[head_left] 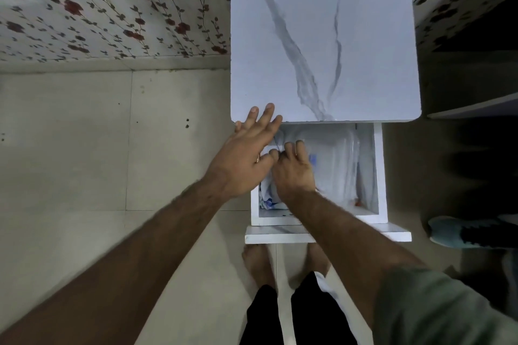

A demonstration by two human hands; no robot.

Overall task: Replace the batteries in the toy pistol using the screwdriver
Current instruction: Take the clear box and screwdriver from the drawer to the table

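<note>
Both hands down in the open drawer [378, 171], toy pistol nowhere in sight.

Right hand [294, 173] reaching in, fingers curled on clear plastic packaging [333, 154], can't tell if actually gripping. Left hand [246, 154] released, fingers straight, tips over the near edge of the marble-look cabinet top [325, 36]. Blue-white wrapper [267, 199] at drawer's near left. Teal shoe [459, 232] off right.

Both hands, left [246, 154] and right [293, 173], cover much of the open drawer [378, 171], hiding what lies beneath. The clear plastic wrapping [336, 154] inside is too blurred to identify. A shoe [459, 232] is cut off at the right edge.
</note>
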